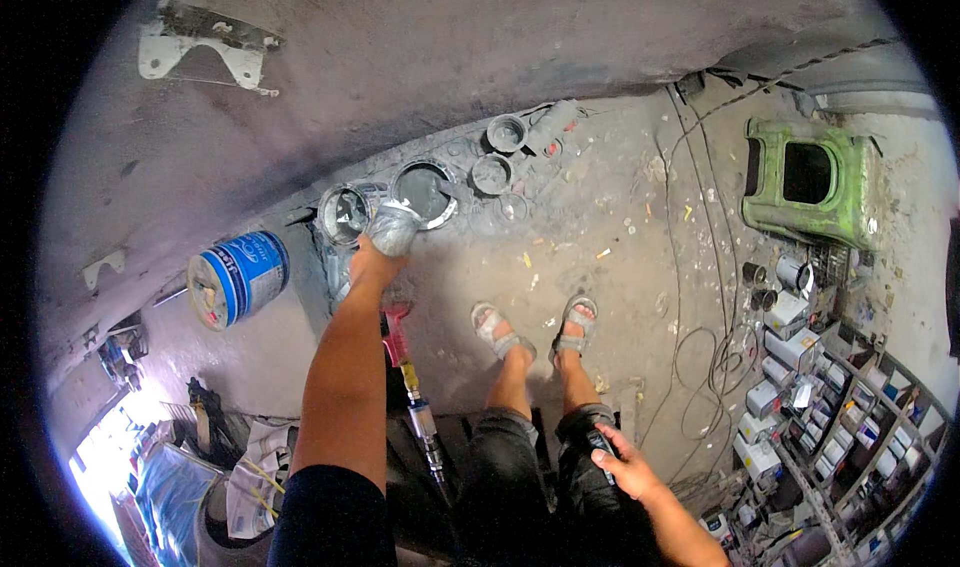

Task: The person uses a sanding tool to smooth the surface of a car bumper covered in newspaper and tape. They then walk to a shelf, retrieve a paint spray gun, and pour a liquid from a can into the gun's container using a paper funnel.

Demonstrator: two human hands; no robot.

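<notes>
My left hand (376,260) reaches forward, its fingers wrapped round a translucent grey-smeared cup (397,229). The cup is tilted beside two open tins. One is a paint-stained tin (340,215) to its left; the other, a wider tin of grey paint (424,193), lies just behind it. A flat stick or spatula seems to rest across the wider tin's rim. My right hand (628,470) is closed on a small dark handheld device (603,453) over my right knee. What the device is cannot be made out.
A blue-and-white can (238,279) stands left. Behind are small grey-coated cups (492,174). A red-handled air tool (397,335) with a clear filter lies by my left forearm. Cables (712,357) trail over the floor. A green panel (812,182) and a crowded rack (840,437) occupy the right.
</notes>
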